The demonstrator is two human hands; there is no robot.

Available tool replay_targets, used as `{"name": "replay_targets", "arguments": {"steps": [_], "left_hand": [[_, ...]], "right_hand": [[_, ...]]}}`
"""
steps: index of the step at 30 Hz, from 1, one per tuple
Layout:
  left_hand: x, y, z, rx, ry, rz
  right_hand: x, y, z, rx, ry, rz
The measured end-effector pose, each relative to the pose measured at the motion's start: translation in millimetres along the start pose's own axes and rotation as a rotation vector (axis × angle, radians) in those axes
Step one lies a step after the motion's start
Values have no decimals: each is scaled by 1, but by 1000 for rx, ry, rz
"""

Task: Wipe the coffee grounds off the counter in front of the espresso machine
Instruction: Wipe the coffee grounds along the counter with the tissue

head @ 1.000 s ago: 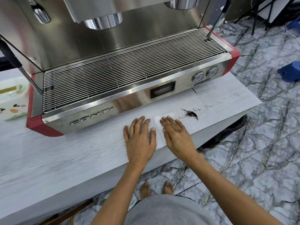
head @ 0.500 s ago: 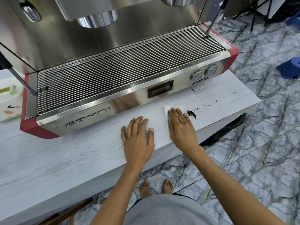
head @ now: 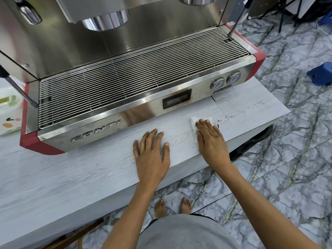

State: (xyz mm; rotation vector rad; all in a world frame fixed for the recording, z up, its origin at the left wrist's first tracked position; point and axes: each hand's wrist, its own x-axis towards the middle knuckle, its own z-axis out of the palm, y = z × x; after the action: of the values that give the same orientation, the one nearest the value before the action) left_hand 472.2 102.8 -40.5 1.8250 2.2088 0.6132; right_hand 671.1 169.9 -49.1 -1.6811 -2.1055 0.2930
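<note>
A white tissue (head: 195,121) lies flat on the pale wood-grain counter (head: 89,169) in front of the steel espresso machine (head: 125,69). My right hand (head: 210,139) presses down on the tissue with straight fingers, and the heap of grounds is hidden under it. A thin trail of loose coffee grounds (head: 240,111) runs from the tissue's right edge toward the counter's far right corner. Flat on the bare counter to the left of the tissue rests my left hand (head: 152,153), fingers spread.
The counter's front edge runs just below my wrists, with marble floor beyond. A steam wand (head: 237,20) hangs at the machine's right end, another (head: 18,88) at its left. A white printed box (head: 9,114) stands at far left. A blue stool (head: 321,72) sits on the floor.
My right hand has slid the tissue to the right, over the dark heap of grounds, which no longer shows. My left hand has stayed flat in place.
</note>
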Motion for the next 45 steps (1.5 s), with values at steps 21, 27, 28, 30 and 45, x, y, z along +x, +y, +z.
{"name": "replay_targets", "arguments": {"steps": [21,27,28,30,45], "left_hand": [[-1,3,-1,8,21,-3],[0,4,-2,4,27,-7],[-1,4,-2,2,31,-6],[-1,4,-1,-4,35,-6],[-2,15,5,-10,68,-49]], "right_hand": [[-1,7,-14,198,-5,-150],[-15,-2,-6,121,69,-198],[-17,-1,-4,85,60,-195],[-21,2,0,27,52,-197],[-2,43,-16,95,21,-214]]}}
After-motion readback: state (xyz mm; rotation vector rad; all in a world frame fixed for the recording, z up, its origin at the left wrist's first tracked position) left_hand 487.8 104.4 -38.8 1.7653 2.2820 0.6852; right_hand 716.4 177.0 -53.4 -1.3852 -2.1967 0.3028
